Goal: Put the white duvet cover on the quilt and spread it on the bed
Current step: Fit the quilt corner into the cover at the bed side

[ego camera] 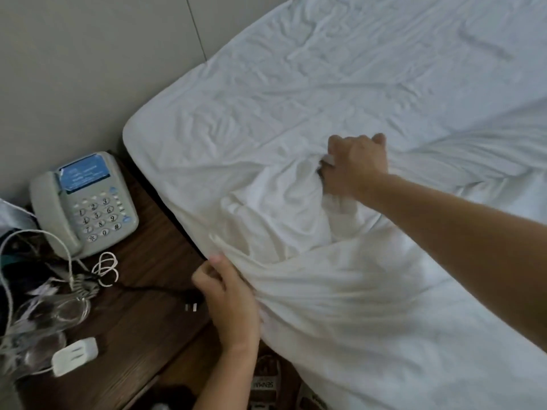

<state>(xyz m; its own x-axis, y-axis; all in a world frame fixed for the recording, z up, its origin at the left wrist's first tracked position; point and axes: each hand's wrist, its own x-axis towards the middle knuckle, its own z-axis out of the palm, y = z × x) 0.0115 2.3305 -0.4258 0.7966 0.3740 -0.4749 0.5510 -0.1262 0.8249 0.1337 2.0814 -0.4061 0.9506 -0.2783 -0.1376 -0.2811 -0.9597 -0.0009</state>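
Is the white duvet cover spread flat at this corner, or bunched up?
Bunched up. The white duvet cover is gathered into folds where the right hand and left hand grip it.

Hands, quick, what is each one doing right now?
Left hand: gripping the white duvet cover at the bed's edge.
Right hand: clutching a bunch of the same cover.

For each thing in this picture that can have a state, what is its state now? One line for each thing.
Duvet cover: bunched and wrinkled on the bed, not spread.
Left hand: grips the cover's edge at the bed's side.
Right hand: grips a fold of the cover further in.
Telephone: handset on its cradle.
Black plug: unplugged, lying on the nightstand.
White charger: unplugged, lying on the nightstand.
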